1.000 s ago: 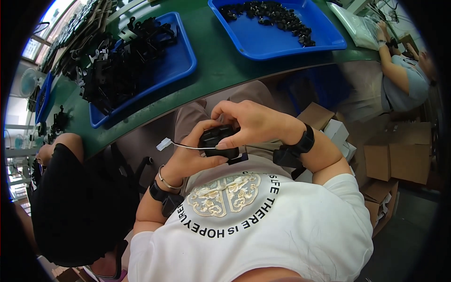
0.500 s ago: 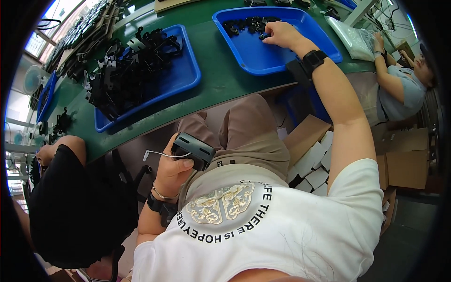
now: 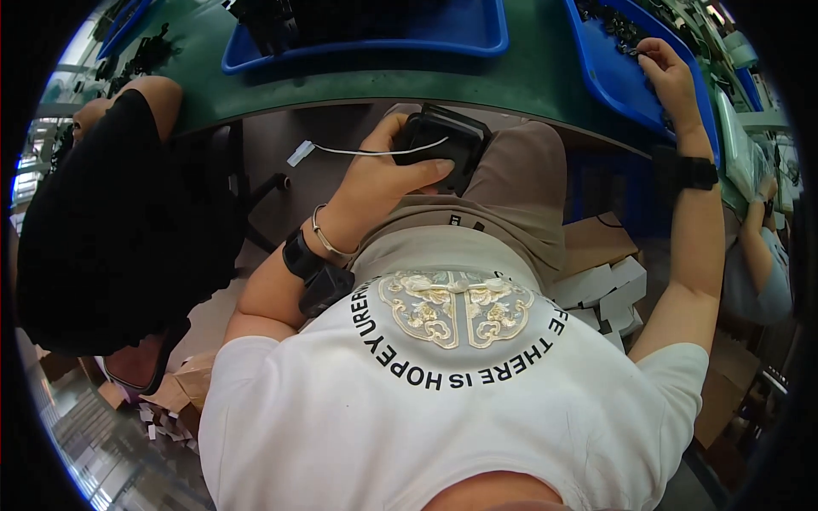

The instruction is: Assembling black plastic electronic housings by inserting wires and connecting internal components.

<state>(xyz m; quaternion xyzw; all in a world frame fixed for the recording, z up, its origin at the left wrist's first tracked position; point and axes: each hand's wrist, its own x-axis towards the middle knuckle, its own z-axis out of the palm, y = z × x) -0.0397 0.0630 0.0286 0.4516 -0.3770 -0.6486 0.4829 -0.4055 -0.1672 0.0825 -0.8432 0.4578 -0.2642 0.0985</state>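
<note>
My left hand point(image 3: 388, 170) is wrapped round a black box-shaped plastic housing point(image 3: 443, 140) above my lap, the thumb lying across its face. A thin white cable point(image 3: 366, 153) runs over the hand from the housing and ends in a small white connector point(image 3: 300, 153) hanging free on the left. Over at the right, my right hand point(image 3: 673, 85) reaches into a blue tray point(image 3: 601, 77). Its thumb and forefinger pinch a small black part point(image 3: 632, 53) beside a pile of similar pieces point(image 3: 609, 21). The exact shape of that part is too small to make out.
A second blue tray point(image 3: 409, 47) with black parts sits on the green table point(image 3: 196, 94). To my left is a person in black point(image 3: 128, 230); another person's arm point(image 3: 754, 226) shows at the far right. Open cartons with white boxes point(image 3: 609, 294) stand below the table.
The view has shifted, so both trays sit higher and the small-parts tray farther right. My left hand has turned the housing, showing another face. My right hand stays at the small parts.
</note>
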